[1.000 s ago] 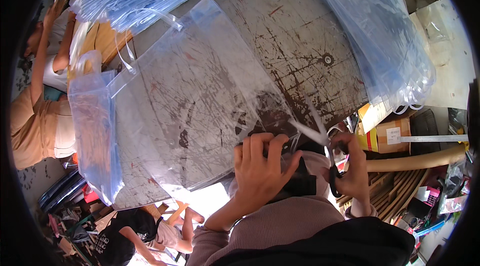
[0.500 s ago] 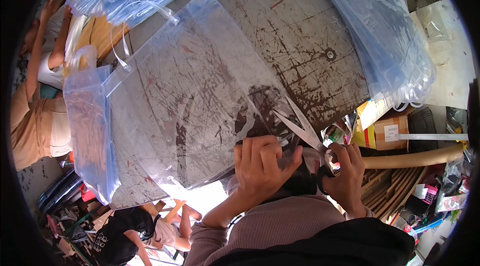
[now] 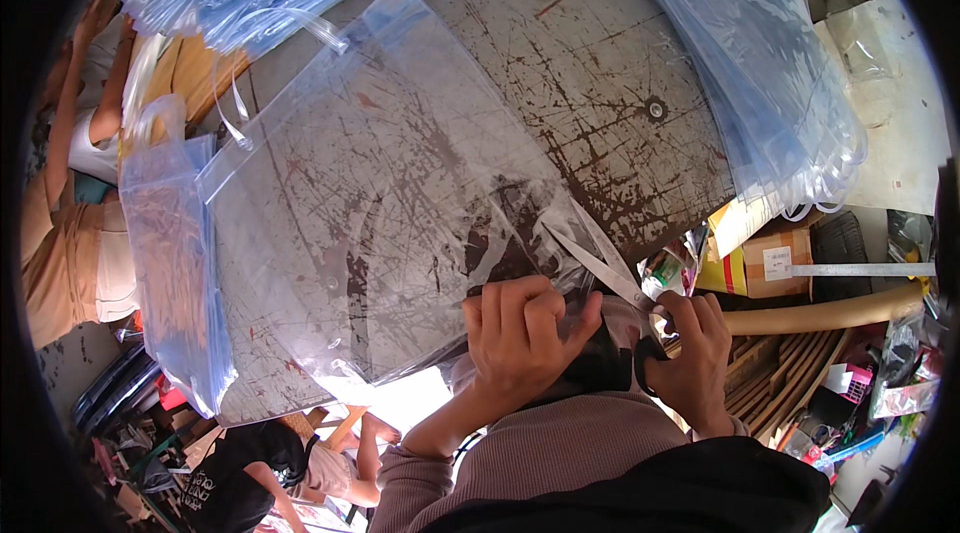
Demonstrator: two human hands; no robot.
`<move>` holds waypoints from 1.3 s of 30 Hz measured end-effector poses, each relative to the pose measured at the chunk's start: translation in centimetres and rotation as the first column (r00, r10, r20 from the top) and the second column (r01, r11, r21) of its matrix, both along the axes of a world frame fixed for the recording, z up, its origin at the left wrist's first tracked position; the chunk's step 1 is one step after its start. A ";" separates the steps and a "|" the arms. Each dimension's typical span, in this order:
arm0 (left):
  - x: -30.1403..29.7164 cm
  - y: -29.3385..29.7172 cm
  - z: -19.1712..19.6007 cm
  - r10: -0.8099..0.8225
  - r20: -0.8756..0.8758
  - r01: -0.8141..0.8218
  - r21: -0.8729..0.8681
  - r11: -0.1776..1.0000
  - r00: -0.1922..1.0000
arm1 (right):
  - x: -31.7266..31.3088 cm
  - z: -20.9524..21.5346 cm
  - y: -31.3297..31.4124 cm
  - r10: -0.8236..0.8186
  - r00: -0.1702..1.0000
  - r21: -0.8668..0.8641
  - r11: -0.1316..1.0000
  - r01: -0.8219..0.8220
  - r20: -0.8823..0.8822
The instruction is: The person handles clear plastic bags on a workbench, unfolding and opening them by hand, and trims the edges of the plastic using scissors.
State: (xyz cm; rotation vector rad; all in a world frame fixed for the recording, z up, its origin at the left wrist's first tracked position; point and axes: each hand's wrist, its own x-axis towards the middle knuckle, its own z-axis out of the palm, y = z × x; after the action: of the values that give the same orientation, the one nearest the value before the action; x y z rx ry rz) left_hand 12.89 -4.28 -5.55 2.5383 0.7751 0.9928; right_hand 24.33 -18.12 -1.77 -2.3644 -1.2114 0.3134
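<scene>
Both hands sit low at the near table edge: left hand point(image 3: 520, 333) curled knuckles-up, pinching the clear plastic bag point(image 3: 380, 193) that's spread on the scratched metal table point(image 3: 600, 63), right hand point(image 3: 695, 353) fisted around open scissors point(image 3: 600, 258) cutting its corner.

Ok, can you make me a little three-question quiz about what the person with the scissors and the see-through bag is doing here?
1. True or false: the right hand holds the scissors.
2. What does the left hand press down on?
A. a cardboard box
B. the near edge of the clear plastic bag
C. a metal ruler
3. Fill in: more plastic bags lie in a bluish stack at the table's ____ side.

Key
1. True. The fingers sit in the dark handles and the blades point up and left, onto the bag.
2. B. The hand lies on the bag beside the blades.
3. Right. Another pile lies at the left edge of the scratched table.
</scene>
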 end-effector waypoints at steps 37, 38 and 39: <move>5.7 13.7 3.0 -0.773 -0.004 0.661 -0.517 0.544 0.634 | 1.6 -3.0 -1.1 0.108 0.174 0.137 0.976 0.168 -0.979; 5.6 13.7 2.7 -0.772 0.015 0.668 -0.511 0.540 0.635 | 1.5 -3.1 -1.1 0.110 0.199 0.142 0.977 0.159 -0.974; 5.6 13.7 2.6 -0.770 0.034 0.676 -0.506 0.536 0.637 | 1.5 -3.0 -1.0 0.108 0.196 0.139 0.978 0.155 -0.975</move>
State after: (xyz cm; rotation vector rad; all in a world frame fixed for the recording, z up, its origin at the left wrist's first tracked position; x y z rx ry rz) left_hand 18.44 9.39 -2.95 2.1575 -0.0800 0.2116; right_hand 25.83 -19.13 -4.77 -1.3496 -0.4491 1.3819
